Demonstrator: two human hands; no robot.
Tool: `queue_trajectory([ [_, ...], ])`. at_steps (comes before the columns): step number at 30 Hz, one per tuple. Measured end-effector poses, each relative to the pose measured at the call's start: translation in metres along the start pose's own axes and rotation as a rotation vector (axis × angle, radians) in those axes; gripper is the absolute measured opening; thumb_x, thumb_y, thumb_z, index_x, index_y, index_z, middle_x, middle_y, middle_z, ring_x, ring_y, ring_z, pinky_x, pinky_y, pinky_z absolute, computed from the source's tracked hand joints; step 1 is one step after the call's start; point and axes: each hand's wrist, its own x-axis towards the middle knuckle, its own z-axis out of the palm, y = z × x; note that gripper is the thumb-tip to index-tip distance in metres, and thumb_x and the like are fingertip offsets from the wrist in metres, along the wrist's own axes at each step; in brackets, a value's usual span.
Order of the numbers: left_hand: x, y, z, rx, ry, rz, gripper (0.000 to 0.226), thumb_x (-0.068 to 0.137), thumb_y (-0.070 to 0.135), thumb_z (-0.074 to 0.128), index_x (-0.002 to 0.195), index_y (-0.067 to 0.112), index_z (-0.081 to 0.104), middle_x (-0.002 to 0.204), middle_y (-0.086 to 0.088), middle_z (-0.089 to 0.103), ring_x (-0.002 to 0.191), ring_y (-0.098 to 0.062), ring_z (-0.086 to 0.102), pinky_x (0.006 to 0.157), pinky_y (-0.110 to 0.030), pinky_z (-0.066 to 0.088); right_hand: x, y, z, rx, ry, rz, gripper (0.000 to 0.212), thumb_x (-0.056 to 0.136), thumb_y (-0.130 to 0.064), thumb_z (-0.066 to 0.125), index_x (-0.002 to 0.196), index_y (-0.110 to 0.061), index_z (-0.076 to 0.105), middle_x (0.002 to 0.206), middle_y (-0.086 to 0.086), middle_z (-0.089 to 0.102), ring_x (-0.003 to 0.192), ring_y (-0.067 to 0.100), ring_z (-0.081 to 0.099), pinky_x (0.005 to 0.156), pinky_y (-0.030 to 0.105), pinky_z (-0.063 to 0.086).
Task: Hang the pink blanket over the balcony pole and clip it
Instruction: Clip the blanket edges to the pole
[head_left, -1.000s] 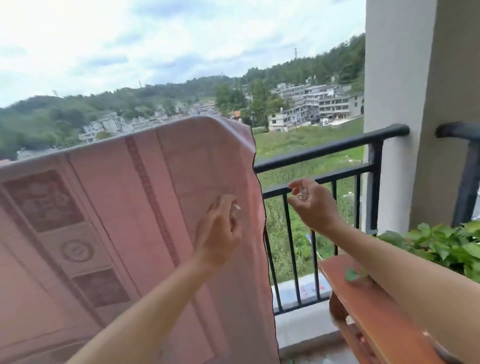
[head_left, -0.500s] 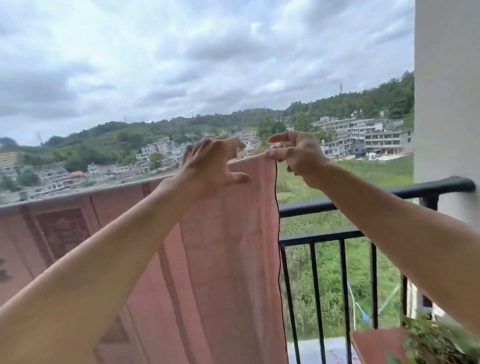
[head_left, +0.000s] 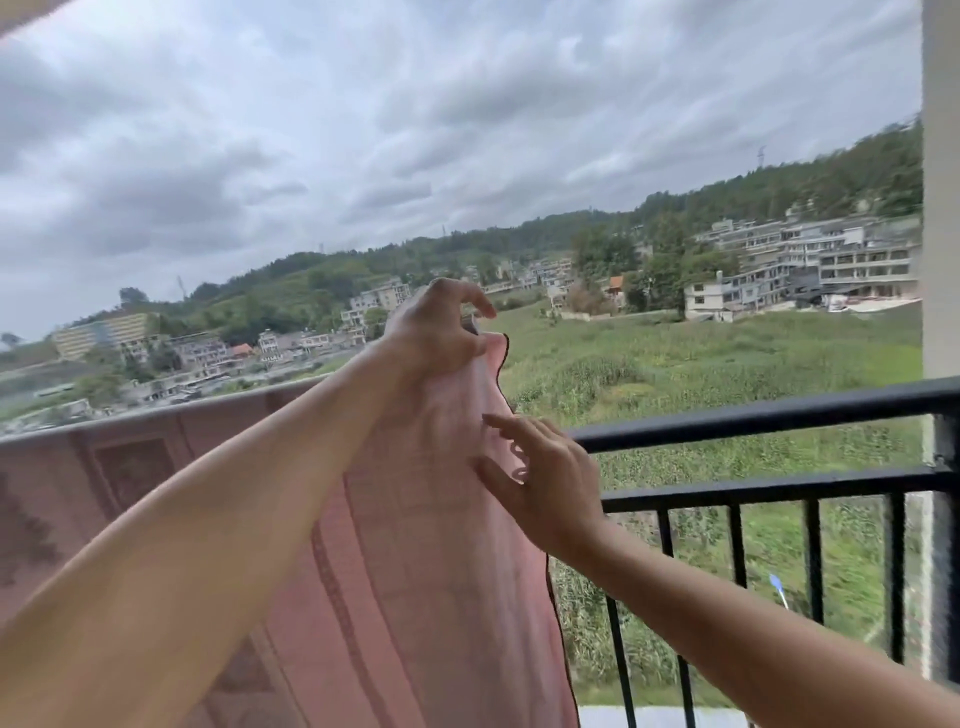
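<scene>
The pink blanket (head_left: 415, 571) with darker woven stripes hangs over the pole, which stays hidden under its top fold on the left. My left hand (head_left: 431, 332) pinches the blanket's upper right corner and holds it up above the fold line. A small grey piece shows between its thumb and forefinger; I cannot tell whether it is a clip. Lower down, my right hand (head_left: 545, 483) rests against the blanket's right edge with its fingers spread and nothing visible in them.
A black metal balcony railing (head_left: 753, 413) with vertical bars runs to the right of the blanket. A white wall pillar (head_left: 940, 208) stands at the far right. Beyond lie a green field, houses and hills.
My left hand has closed on the blanket's top right corner and raised it. My right hand has let go of that corner and dropped lower along the edge, fingers spread. The camera has tilted up.
</scene>
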Motion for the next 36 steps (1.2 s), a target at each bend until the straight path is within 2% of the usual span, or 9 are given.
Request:
queue_trajectory([
  [4, -0.003, -0.002, -0.004, -0.040, -0.006, 0.027, 0.033, 0.077, 0.028, 0.077, 0.107, 0.028, 0.064, 0.053, 0.018, 0.046, 0.044, 0.007, 0.042, 0.061, -0.023, 0.037, 0.009, 0.010, 0.027, 0.183, -0.204, 0.352, 0.046, 0.076, -0.053, 0.070, 0.111, -0.024, 0.066, 0.094, -0.005, 0.071, 0.080, 0.012, 0.066, 0.071, 0.038, 0.055],
  [7, -0.009, -0.005, -0.018, 0.062, 0.058, 0.205, 0.031, 0.077, 0.021, 0.075, 0.105, 0.030, 0.066, 0.074, 0.015, 0.060, 0.068, 0.001, 0.055, 0.071, -0.028, 0.047, 0.009, 0.017, 0.034, 0.500, -0.098, 0.455, 0.014, 0.078, -0.028, 0.076, 0.071, -0.019, 0.069, 0.064, -0.006, 0.064, 0.057, 0.011, 0.058, 0.059, 0.047, 0.054],
  [10, -0.019, 0.003, -0.028, 0.267, -0.075, 0.461, 0.020, 0.075, 0.028, 0.074, 0.093, 0.037, 0.070, 0.105, 0.018, 0.063, 0.096, -0.004, 0.056, 0.075, -0.029, 0.048, 0.005, 0.016, 0.028, 0.604, -0.058, 0.449, 0.018, 0.081, -0.018, 0.075, 0.068, -0.008, 0.067, 0.061, -0.003, 0.061, 0.054, 0.012, 0.054, 0.053, 0.041, 0.051],
  [14, -0.014, 0.008, -0.017, 0.725, -0.380, 0.536, 0.035, 0.070, 0.048, 0.074, 0.103, 0.040, 0.065, 0.103, 0.023, 0.062, 0.096, -0.005, 0.050, 0.067, -0.025, 0.038, -0.003, 0.013, 0.022, 0.624, -0.038, 0.426, 0.019, 0.081, -0.014, 0.074, 0.065, -0.009, 0.065, 0.057, -0.004, 0.054, 0.051, 0.008, 0.045, 0.046, 0.029, 0.039],
  [17, -0.004, 0.010, -0.013, 0.798, -0.535, 0.393, 0.056, 0.056, 0.056, 0.081, 0.106, 0.036, 0.066, 0.076, 0.023, 0.053, 0.083, -0.006, 0.051, 0.059, -0.024, 0.031, -0.008, 0.013, 0.020, 0.628, -0.037, 0.409, 0.024, 0.078, -0.027, 0.075, 0.072, -0.005, 0.067, 0.065, 0.020, 0.055, 0.058, 0.019, 0.046, 0.048, 0.046, 0.042],
  [21, 0.007, 0.011, -0.009, 0.705, -0.642, 0.303, 0.027, 0.061, 0.045, 0.083, 0.074, 0.027, 0.067, 0.066, 0.014, 0.058, 0.065, -0.007, 0.050, 0.051, -0.024, 0.035, -0.007, 0.009, 0.012, 0.570, -0.043, 0.444, 0.021, 0.079, -0.028, 0.074, 0.076, -0.008, 0.069, 0.074, 0.023, 0.061, 0.061, 0.025, 0.055, 0.055, 0.055, 0.050],
  [28, 0.012, -0.010, -0.017, 0.407, -0.679, 0.219, 0.017, 0.074, 0.030, 0.075, 0.068, 0.020, 0.062, 0.068, 0.009, 0.056, 0.064, -0.008, 0.049, 0.052, -0.024, 0.037, -0.004, 0.014, -0.021, 0.436, -0.187, 0.643, 0.061, 0.078, -0.049, 0.049, 0.123, -0.009, 0.053, 0.080, 0.000, 0.055, 0.067, 0.009, 0.051, 0.058, 0.023, 0.042],
  [32, 0.016, -0.013, -0.013, 0.324, -0.636, 0.237, 0.015, 0.072, 0.028, 0.077, 0.069, 0.018, 0.067, 0.064, 0.008, 0.057, 0.062, -0.008, 0.050, 0.052, -0.023, 0.037, 0.001, 0.018, -0.036, 0.446, -0.201, 0.658, 0.031, 0.093, -0.027, 0.056, 0.114, -0.003, 0.056, 0.097, 0.025, 0.062, 0.090, 0.038, 0.063, 0.069, 0.039, 0.056],
  [36, 0.014, -0.018, -0.009, 0.286, -0.574, 0.241, 0.013, 0.072, 0.027, 0.077, 0.069, 0.018, 0.067, 0.064, 0.008, 0.058, 0.063, -0.009, 0.051, 0.052, -0.023, 0.037, 0.007, 0.020, -0.047, 0.367, -0.136, 0.636, 0.064, 0.087, -0.026, 0.062, 0.138, 0.004, 0.039, 0.116, 0.037, 0.056, 0.106, 0.051, 0.056, 0.089, 0.058, 0.049],
])
